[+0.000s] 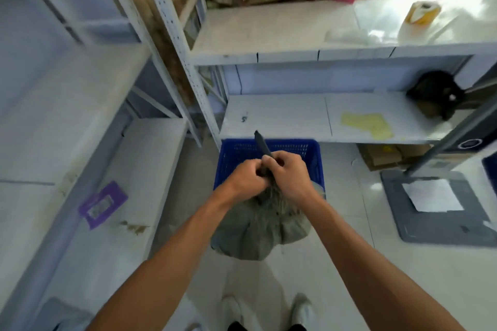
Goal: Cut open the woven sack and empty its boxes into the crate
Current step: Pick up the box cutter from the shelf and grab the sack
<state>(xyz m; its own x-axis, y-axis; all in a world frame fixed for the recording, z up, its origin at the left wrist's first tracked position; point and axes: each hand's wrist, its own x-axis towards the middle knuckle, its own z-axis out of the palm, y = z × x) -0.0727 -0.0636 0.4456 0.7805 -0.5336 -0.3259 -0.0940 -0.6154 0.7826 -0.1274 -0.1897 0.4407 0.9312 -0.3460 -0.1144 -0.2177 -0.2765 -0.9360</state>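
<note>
A grey-green woven sack (258,231) stands on the floor in front of my feet, its gathered neck pulled up between my hands. My left hand (246,178) grips the bunched neck. My right hand (287,176) is curled round a dark knife (262,143) whose free end points up and away over the crate. Just behind the sack sits a blue plastic crate (314,154); its inside is mostly hidden by my hands. No boxes are visible.
White metal shelving (282,115) runs behind the crate and along the left. A purple frame (103,204) lies on the left shelf. A black bag (435,93) sits on the low shelf at right, and a grey mat with paper (435,209) lies on the floor.
</note>
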